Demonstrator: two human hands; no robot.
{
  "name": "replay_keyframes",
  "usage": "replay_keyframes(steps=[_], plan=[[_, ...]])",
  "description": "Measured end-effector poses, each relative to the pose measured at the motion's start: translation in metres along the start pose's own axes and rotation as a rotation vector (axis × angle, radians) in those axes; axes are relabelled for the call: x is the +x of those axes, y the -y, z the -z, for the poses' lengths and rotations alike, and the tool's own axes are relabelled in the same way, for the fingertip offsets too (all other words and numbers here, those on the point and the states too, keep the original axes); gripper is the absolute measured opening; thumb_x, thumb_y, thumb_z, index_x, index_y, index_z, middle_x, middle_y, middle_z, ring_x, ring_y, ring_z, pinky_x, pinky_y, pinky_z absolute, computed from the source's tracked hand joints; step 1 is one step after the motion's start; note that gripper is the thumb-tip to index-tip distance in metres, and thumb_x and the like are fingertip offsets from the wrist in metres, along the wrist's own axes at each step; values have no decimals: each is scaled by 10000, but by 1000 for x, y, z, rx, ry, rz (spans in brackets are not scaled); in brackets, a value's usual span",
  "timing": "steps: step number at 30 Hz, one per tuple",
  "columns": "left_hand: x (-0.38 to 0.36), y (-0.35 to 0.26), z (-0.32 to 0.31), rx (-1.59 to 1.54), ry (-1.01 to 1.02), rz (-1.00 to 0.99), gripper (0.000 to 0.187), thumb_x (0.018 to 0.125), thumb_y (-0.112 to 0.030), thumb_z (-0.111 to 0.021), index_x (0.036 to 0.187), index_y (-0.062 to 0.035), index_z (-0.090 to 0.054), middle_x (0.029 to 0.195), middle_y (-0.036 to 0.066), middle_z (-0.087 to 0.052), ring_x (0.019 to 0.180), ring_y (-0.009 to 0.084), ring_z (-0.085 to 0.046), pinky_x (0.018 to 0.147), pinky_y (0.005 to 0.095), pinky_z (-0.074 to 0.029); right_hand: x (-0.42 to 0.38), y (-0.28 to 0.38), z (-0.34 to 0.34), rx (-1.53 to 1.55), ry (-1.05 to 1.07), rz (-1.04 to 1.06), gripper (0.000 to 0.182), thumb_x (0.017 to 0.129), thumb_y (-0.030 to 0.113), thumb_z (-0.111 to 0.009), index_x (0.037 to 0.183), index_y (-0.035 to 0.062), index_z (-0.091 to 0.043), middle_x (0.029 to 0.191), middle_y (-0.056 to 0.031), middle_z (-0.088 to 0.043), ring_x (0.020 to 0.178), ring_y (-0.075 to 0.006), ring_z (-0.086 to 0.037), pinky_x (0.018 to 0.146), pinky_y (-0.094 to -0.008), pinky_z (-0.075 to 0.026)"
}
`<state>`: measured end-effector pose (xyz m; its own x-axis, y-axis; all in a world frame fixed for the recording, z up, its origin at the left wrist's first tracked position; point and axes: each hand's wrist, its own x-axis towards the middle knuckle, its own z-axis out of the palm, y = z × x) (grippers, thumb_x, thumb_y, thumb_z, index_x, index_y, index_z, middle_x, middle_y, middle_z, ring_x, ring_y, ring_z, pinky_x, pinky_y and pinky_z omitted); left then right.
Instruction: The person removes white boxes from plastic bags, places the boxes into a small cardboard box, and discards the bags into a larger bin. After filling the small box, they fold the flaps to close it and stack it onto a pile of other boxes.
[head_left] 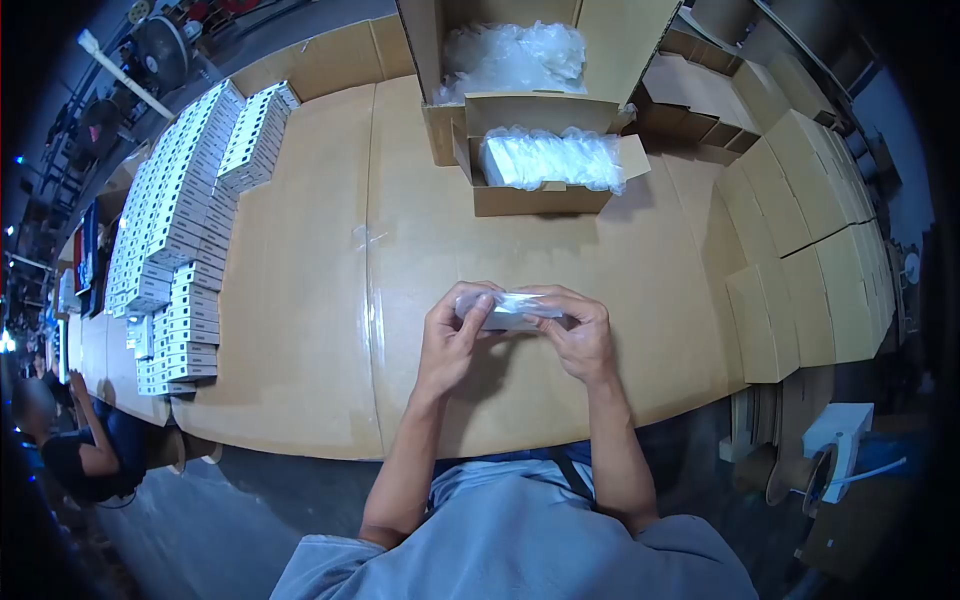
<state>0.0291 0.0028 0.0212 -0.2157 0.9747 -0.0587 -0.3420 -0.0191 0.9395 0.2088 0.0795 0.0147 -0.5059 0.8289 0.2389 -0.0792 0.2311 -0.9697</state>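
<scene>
"Packet [513, 312] first: how does it look?"

"Small and oblong, longer from side to side than it is deep. Clear film covers it, shiny and creased, with bright glints along the top. A pale, whitish face shows below the glints. What is inside I can't make out."

"And where is it?"

"Above the near part of the table [300, 310], in front of the person's body, between the left hand [452, 335] and the right hand [576, 335]."

"How do they grip it?"

"Each has an end, pinched with little gap between thumb and fingers. The left thumb presses on the near side, and some film shows at that end. The right thumb lies on the near side too, with fingers along the far edge. The middle stays bare between them."

"Anything beyond?"

"A carton [545, 203] farther up the table, with plastic-covered wraps [555, 160] in a row inside. White boxes [185, 190] stand in stacks off to the left, well apart from both hands."
</scene>
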Motion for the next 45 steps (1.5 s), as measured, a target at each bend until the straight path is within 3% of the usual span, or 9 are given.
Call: replay_keyframes(steps=[6,9,13,18,27,29,35,38,45], plan=[[5,3,0,63,-164,60,216,1064,-222,-554,1083,-23,-635,1062,79,-664,964,157,-681,779,353,-662,5,5,10,214,-295,-135,60,935,17,-695,973,-15,-729,1194,-194,-710,1092,-266,-682,993,-354,-515],[10,1,3,23,-184,46,225,1066,-234,-553,1065,-24,-633,1043,81,-670,950,161,-690,767,355,-664,12,13,17,133,-207,192,79,913,14,-713,984,-13,-738,1215,-186,-703,1100,-263,-678,998,-357,-515],[10,1,-3,45,-171,53,255,1075,-258,-530,1068,-21,-624,1022,85,-682,914,176,-708,757,365,-663,14,27,8,-154,113,89,234,813,-3,-797,1043,35,-782,1194,-153,-716,1093,-257,-691,949,-332,-541],[6,7,-9,-98,-197,34,399,1098,-363,-441,1091,0,-605,1028,138,-703,899,214,-730,758,391,-657,16,27,4,-270,52,46,305,779,-15,-810,1076,41,-775,1067,-134,-762,1021,-253,-718,898,-335,-558],[3,-22,-18,-153,-107,-16,458,1108,-324,-380,1526,-144,-322,1376,205,-551,1083,272,-674,813,443,-655,9,30,14,-313,31,-69,284,773,64,-836,1046,37,-763,1095,-138,-758,1131,-314,-679,1017,-415,-507],[4,-17,-5,50,31,-64,496,1044,-203,-559,1499,-78,-409,1407,193,-532,1116,258,-659,848,403,-650,11,30,14,-387,47,4,271,772,57,-834,1032,37,-760,1121,-139,-749,1155,-323,-664,1040,-425,-493],[13,-19,17,340,236,-59,394,959,-49,-674,1335,13,-573,1400,131,-550,1166,212,-637,869,333,-641,21,51,11,-602,-19,225,272,766,23,-828,1026,55,-753,1027,-91,-705,919,-258,-678,856,-375,-543],[17,-36,20,287,194,82,369,980,-71,-656,1329,16,-577,1384,117,-556,1138,204,-646,862,320,-642,28,62,12,-441,100,36,253,768,0,-819,1000,46,-731,947,-78,-679,775,-208,-645,689,-322,-530],[35,-58,64,350,92,-102,568,994,-48,-611,1515,-31,-384,1444,146,-510,1235,238,-573,984,376,-537,68,54,5,-454,-62,330,241,832,-75,-746,1048,-9,-660,909,-80,-627,694,-158,-662,588,-264,-540]])
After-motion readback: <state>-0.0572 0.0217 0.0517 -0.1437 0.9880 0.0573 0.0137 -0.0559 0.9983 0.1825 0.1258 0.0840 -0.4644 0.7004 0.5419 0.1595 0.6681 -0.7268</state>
